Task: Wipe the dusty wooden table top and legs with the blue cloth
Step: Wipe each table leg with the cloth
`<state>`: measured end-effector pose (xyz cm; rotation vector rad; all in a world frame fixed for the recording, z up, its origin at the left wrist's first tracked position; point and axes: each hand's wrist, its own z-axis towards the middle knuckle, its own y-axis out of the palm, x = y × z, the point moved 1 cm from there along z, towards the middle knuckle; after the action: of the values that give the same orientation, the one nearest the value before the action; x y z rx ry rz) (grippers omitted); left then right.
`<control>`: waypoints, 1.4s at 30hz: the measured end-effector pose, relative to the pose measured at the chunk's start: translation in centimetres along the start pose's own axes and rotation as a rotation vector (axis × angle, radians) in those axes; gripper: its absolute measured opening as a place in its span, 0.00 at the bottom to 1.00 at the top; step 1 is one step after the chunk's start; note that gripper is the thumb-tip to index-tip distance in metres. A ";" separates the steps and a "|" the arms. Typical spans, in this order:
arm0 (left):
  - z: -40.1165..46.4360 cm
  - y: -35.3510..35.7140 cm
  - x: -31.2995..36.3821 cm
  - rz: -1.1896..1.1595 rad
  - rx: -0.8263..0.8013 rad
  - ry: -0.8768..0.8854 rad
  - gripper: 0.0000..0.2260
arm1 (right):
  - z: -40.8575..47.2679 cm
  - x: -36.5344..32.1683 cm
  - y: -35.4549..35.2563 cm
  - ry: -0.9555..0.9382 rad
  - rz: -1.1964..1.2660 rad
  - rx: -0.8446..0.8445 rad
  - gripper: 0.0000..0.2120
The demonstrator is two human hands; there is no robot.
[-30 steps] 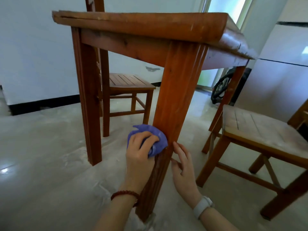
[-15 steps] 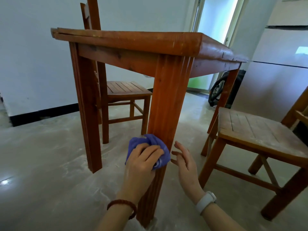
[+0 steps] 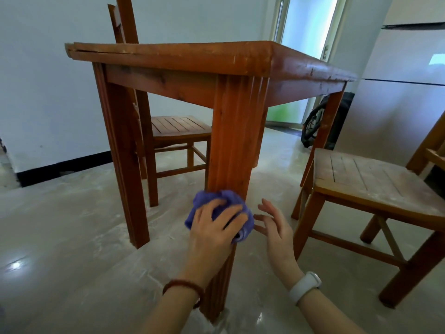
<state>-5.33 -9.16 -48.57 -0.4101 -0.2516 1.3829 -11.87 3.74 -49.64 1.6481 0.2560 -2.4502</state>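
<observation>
Starting at the left, a white wall with a dark baseboard (image 3: 65, 166) is running behind the wooden table (image 3: 168, 57), whose far-left leg (image 3: 122, 162) is standing on the pale, dust-streaked floor (image 3: 72, 249). Behind that leg a wooden chair (image 3: 178, 128) with a slatted seat is sitting partly under the table top. Nearer the middle, the front leg (image 3: 234, 141) of the table is coming down toward the camera, and the blue cloth (image 3: 216, 213) is lying bunched against its lower half. The left hand (image 3: 214, 233), wearing a dark red bead bracelet (image 3: 183, 289) at the wrist, is pressing the cloth onto the leg, its fingers curling over the wad and gripping it. Just to the right of the cloth, the right hand (image 3: 274, 227) is hovering beside the leg with its fingers spread and loose, holding nothing; whether the fingertips are touching the wood cannot be told. A white watch band (image 3: 304, 285) is sitting on that wrist. Farther right, a second wooden chair (image 3: 375, 186) is standing with a pale film of dust over its seat. Behind it a coiled black hose (image 3: 313, 126) is lying near a bright doorway (image 3: 305, 27), and a white refrigerator (image 3: 404, 92) is filling the right edge.
</observation>
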 end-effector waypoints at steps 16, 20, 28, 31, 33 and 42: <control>0.3 0.9 -1.6 -0.320 0.124 -0.445 0.14 | -0.9 3.1 2.9 0.019 -0.063 -0.257 0.24; -8.8 3.1 -1.5 -0.336 -0.219 -0.556 0.14 | -1.5 4.3 3.1 0.104 -0.009 -0.267 0.23; -8.0 2.3 -1.8 -0.412 0.067 -0.669 0.10 | -4.1 8.5 3.4 0.201 -0.034 -0.232 0.23; -6.5 3.7 -1.6 -0.381 0.153 -0.578 0.10 | -4.6 9.7 3.5 0.217 -0.042 -0.196 0.23; -8.9 5.2 -1.4 -0.327 0.109 -0.539 0.10 | -5.0 10.8 3.5 0.247 -0.025 -0.189 0.22; -23.3 9.4 0.5 -0.404 -0.492 -0.904 0.13 | -6.8 14.4 3.8 0.378 0.048 -0.171 0.22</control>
<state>-4.20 -10.49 -73.65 -0.0902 -1.3581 1.0133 -10.21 0.93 -65.67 1.9996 0.4562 -2.0027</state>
